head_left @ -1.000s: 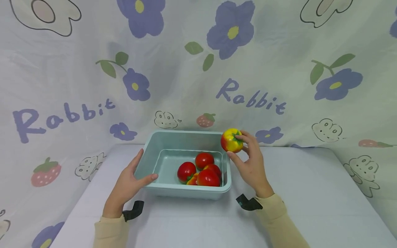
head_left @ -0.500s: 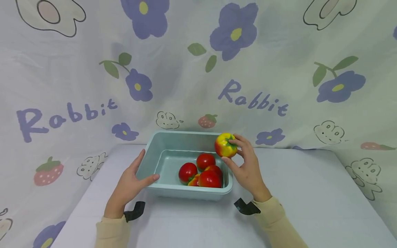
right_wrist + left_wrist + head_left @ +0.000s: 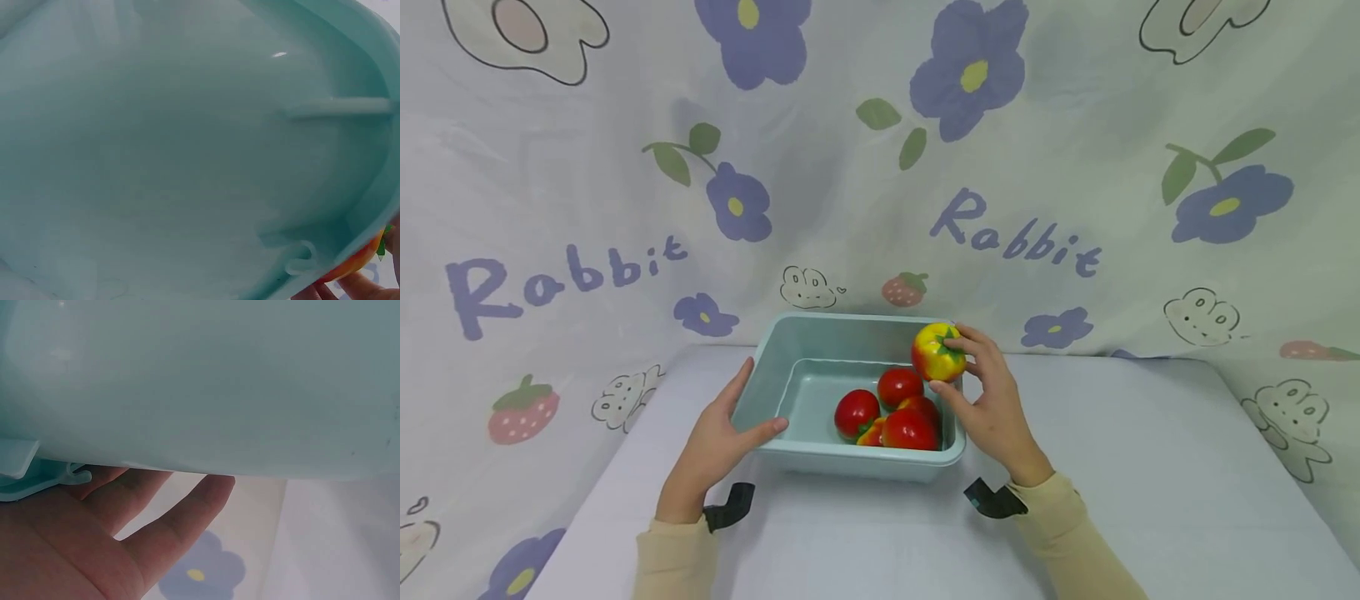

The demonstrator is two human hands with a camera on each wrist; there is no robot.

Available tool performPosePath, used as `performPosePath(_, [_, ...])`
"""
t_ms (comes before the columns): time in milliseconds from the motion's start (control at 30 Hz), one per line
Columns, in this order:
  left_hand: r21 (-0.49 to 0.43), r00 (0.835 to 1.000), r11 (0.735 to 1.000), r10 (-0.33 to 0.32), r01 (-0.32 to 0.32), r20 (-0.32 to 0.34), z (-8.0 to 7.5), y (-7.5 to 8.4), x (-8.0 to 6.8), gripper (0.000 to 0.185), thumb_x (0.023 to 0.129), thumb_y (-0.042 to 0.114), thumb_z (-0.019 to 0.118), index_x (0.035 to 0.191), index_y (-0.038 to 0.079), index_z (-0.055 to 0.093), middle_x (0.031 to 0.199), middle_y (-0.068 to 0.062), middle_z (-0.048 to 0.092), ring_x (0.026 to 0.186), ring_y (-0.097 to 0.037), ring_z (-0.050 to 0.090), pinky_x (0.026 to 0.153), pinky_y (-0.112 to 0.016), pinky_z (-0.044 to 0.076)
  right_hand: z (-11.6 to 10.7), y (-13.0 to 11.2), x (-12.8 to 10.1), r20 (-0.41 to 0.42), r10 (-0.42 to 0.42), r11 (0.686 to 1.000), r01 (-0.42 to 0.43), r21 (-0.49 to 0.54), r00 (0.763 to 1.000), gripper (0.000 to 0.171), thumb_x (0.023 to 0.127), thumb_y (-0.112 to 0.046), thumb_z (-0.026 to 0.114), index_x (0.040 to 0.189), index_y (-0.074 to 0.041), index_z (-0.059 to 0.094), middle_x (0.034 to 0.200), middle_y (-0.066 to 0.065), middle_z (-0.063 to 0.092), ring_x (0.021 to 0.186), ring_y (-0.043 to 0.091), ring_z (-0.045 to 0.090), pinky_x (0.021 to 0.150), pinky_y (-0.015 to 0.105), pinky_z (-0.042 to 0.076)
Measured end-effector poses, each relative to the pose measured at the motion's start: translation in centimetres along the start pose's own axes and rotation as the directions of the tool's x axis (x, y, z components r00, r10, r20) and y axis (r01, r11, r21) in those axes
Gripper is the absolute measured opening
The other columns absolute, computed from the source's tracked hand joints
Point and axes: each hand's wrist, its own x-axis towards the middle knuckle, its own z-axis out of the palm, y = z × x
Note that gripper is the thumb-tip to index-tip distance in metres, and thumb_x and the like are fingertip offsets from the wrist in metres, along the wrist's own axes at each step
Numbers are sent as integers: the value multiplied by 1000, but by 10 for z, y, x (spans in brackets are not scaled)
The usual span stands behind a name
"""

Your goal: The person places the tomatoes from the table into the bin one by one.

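A pale blue-green plastic bin [image 3: 850, 465] sits on the table and leans up toward me. My left hand [image 3: 715, 442] grips its left side, the thumb over the rim and the fingers along the outer wall, as the left wrist view shows. Between the thumb and fingers of my right hand [image 3: 992, 404] is a glossy yellow-and-red tomato-like fruit [image 3: 938, 352] with a green star-shaped calyx, held over the bin's back right corner. Several red and yellow-red fruits [image 3: 910, 429] lie together in the bin's right half. In the right wrist view the bin wall [image 3: 187, 156] hides most of that hand.
A white cloth covers the table [image 3: 1120, 483]. Behind it hangs a pale curtain [image 3: 820, 150] printed with flowers, rabbits and lettering. A black strap piece [image 3: 730, 506] sits at each wrist, by the beige sleeves.
My right hand has moved left and slightly down with the yellow-and-red fruit, from beside the rim to above the bin's right end. The left hand stays on the bin.
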Motion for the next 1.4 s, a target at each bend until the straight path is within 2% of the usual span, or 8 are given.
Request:
performPosePath(200, [15, 1000, 1000, 3, -3, 6, -2, 0, 1, 105, 87, 41, 78, 163, 18, 9, 166, -14, 17, 150, -43, 19, 113, -69, 24, 2, 0, -1, 53, 12, 999, -11, -31, 998, 57, 88, -13, 79, 139, -11, 53, 155, 11, 40, 136, 29, 45, 102, 53, 49])
performPosePath(400, [15, 1000, 1000, -1, 1, 6, -3, 0, 1, 106, 86, 41, 78, 163, 19, 9, 166, -15, 17, 150, -43, 19, 113, -70, 24, 4, -3, -3, 98, 12, 998, -6, -67, 995, 54, 89, -16, 78, 138, -14, 54, 155, 7, 41, 137, 28, 46, 101, 50, 51])
performPosePath(600, [11, 1000, 1000, 7, -7, 11, -3, 1, 4, 106, 86, 42, 79, 163, 18, 10, 166, -14, 17, 150, -42, 18, 114, -68, 23, 5, -3, -5, 136, 3, 996, 9, -88, 991, 52, 91, -17, 76, 138, -14, 54, 156, 7, 42, 142, 29, 41, 106, 51, 45])
performPosePath(833, [26, 1000, 1000, -8, 8, 7, -3, 2, 4, 106, 86, 43, 78, 163, 18, 9, 166, -15, 17, 149, -44, 19, 112, -70, 24, 4, -3, -6, 182, -16, 995, 33, -94, 983, 51, 91, -19, 76, 137, -14, 54, 157, 6, 41, 142, 27, 42, 109, 51, 42])
performPosePath(1400, [-1, 1000, 1000, -14, 14, 9, 1, 2, 2, 105, 87, 41, 78, 163, 20, 9, 167, -14, 15, 150, -43, 17, 112, -71, 23, 3, 0, -10, 207, -1, 992, 27, -124, 978, 51, 91, -17, 75, 137, -15, 54, 158, 4, 39, 141, 27, 42, 109, 51, 42])
